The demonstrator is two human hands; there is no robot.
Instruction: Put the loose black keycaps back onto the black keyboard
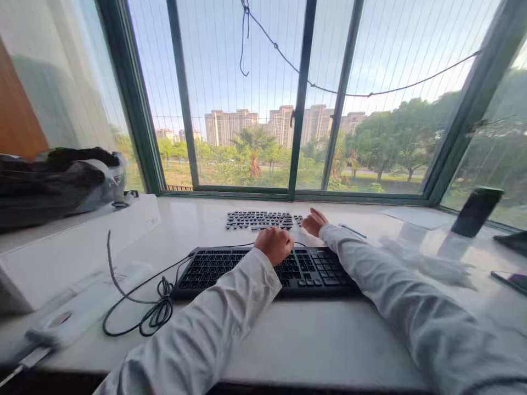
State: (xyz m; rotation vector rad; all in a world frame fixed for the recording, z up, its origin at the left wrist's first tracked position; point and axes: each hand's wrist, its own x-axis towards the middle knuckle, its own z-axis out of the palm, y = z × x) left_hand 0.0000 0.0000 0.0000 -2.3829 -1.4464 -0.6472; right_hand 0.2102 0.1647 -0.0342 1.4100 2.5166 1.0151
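Observation:
A black keyboard lies lengthwise on the white surface, its small squares dark and hard to make out. My left hand is closed over the keyboard's back edge, fingers curled under and hidden from view. Behind it, loose dark keycaps are laid out in rows. My right hand reaches past the keyboard with curled fingers, close to a small group of keycaps at the right end of the rows. Whatever either hand may hold is hidden. A thin dark tool or pen lies at the front of the rows.
A coiled black cable lies left of the keyboard. A power strip and a white box stand farther left. On the right are a blue pen, a crumpled plastic bag, an upright phone and a flat phone.

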